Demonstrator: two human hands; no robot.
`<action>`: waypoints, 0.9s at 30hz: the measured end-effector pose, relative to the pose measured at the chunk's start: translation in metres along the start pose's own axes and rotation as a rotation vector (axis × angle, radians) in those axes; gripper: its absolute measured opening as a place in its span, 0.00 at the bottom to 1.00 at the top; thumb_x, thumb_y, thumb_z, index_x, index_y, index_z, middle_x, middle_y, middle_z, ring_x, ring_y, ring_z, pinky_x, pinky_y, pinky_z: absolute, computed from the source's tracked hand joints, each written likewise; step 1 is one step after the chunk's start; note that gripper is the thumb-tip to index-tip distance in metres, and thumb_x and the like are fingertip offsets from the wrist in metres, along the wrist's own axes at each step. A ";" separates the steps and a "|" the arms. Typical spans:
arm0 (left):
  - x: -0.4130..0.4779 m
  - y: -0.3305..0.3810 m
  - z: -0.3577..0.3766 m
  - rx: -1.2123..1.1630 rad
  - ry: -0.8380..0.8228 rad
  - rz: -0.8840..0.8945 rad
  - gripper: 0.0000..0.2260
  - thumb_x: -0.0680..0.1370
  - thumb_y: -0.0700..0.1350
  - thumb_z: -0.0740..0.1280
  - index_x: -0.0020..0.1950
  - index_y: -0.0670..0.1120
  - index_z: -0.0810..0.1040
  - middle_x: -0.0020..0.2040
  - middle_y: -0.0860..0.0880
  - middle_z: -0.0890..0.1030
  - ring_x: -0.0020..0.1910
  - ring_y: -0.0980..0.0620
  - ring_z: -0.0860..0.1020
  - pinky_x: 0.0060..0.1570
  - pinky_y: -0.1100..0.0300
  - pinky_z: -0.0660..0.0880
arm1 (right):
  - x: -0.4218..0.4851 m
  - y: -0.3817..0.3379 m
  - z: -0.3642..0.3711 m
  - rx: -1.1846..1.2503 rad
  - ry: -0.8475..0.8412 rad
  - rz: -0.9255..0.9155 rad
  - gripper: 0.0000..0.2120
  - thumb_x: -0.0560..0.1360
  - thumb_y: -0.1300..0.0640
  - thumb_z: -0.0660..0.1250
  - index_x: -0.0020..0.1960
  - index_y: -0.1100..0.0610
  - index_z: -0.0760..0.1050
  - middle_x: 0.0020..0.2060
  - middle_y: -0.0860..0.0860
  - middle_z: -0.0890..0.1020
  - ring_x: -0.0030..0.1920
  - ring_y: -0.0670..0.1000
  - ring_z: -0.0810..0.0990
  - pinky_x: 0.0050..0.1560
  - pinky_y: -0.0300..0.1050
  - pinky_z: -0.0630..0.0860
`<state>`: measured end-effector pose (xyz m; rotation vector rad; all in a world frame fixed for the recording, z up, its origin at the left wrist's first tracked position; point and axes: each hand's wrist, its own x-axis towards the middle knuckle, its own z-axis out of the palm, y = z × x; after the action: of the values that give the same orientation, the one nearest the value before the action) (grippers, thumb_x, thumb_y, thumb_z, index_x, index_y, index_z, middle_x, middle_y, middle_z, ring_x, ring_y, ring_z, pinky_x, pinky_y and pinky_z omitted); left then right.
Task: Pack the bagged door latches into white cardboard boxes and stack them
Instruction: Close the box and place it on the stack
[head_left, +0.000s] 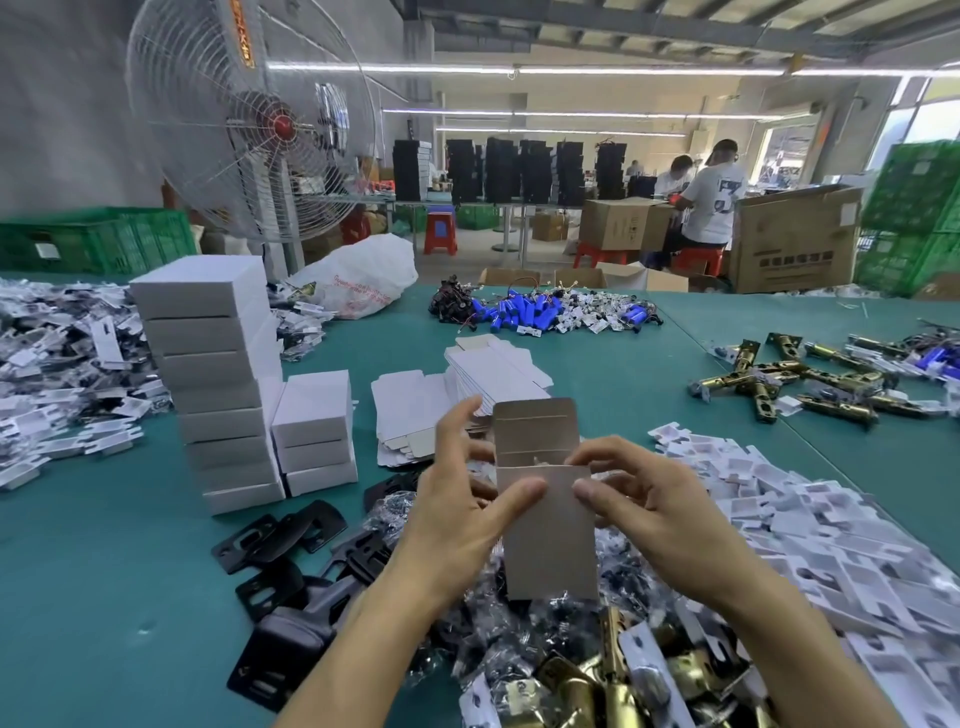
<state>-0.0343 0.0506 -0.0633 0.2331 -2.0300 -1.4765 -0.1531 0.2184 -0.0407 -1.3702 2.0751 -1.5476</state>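
A cardboard box (545, 525) stands upright in mid-air, its top flap raised and its grey inside facing me. My left hand (457, 499) grips its left side with thumb on the front. My right hand (639, 499) pinches its upper right edge. Below my hands lies a heap of bagged brass door latches (587, 680). A tall stack of closed white boxes (213, 384) stands at the left, with a shorter stack (314, 431) beside it. Flat unfolded box blanks (441, 400) lie just beyond my hands.
Black plastic plates (280, 540) lie at the lower left. White card inserts (831, 530) are heaped at the right, more bagged parts (57, 364) at the left. Loose brass latches (789, 379) and blue batteries (524, 312) lie farther back. A large fan (254, 124) stands behind the table.
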 end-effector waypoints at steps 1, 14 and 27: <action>0.000 0.000 -0.001 0.027 0.031 0.035 0.30 0.68 0.60 0.74 0.66 0.70 0.63 0.55 0.57 0.78 0.45 0.58 0.84 0.42 0.63 0.80 | 0.000 0.001 -0.003 0.025 -0.017 0.013 0.06 0.75 0.51 0.68 0.50 0.42 0.79 0.47 0.46 0.83 0.46 0.50 0.84 0.48 0.57 0.82; -0.002 0.006 0.003 -0.061 -0.049 0.017 0.07 0.72 0.53 0.71 0.44 0.51 0.83 0.44 0.55 0.84 0.45 0.53 0.82 0.42 0.60 0.79 | 0.001 -0.007 -0.001 0.009 0.128 -0.156 0.14 0.74 0.61 0.73 0.53 0.43 0.79 0.54 0.39 0.81 0.59 0.44 0.80 0.53 0.40 0.79; -0.002 0.005 0.007 -0.313 0.067 0.063 0.14 0.66 0.41 0.76 0.47 0.42 0.76 0.50 0.49 0.87 0.50 0.47 0.86 0.46 0.60 0.82 | 0.003 -0.012 0.003 0.085 0.169 -0.210 0.05 0.70 0.52 0.72 0.45 0.47 0.84 0.45 0.44 0.84 0.49 0.45 0.83 0.44 0.35 0.78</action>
<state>-0.0357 0.0588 -0.0606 0.0870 -1.7089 -1.6964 -0.1464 0.2140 -0.0311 -1.5145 1.9835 -1.8735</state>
